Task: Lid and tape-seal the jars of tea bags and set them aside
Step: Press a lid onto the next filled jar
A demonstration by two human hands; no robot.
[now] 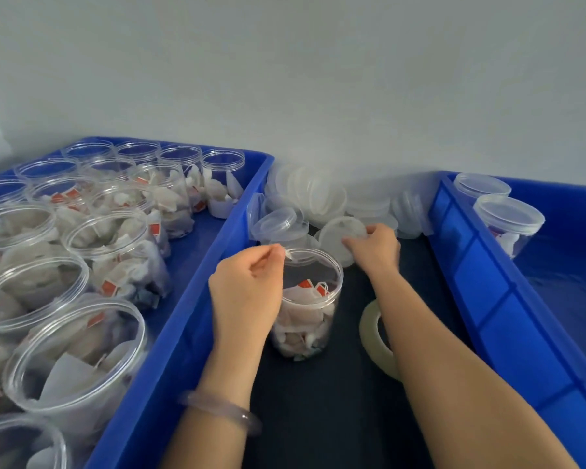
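Writing: the tea bags carried small red tags [307,284], but any print on them was too small to read.
Left tray [190,299]: a blue plastic tray left of the working space was packed with open jars [115,252] of tea bags, none lidded.
Right tray [481,289]: a second blue tray on the right held two lidded jars [508,218] at its far end.
Pile of lids [305,191]: clear round lids lay heaped against the pale wall [318,79], between the two trays.
Tape roll [369,330]: a pale roll lay flat on the dark table [318,418], right of the jar and partly hidden under the right forearm.
Jar [307,309]: a clear round jar stood upright on the table between the trays, just beside the left tray's wall. It was unlidded and a little over half full of white tea bags.
Left hand [247,282]: its fingers were curled, and the fingertips pinched a small white paper tab [289,254] at the near-left rim of the jar. The wrist covered part of the jar's left side and wore a clear bracelet [220,411].
Right hand [374,247]: it reached past the jar to the front of the pile and gripped one lid [335,238] by its right edge, the lid tilted.
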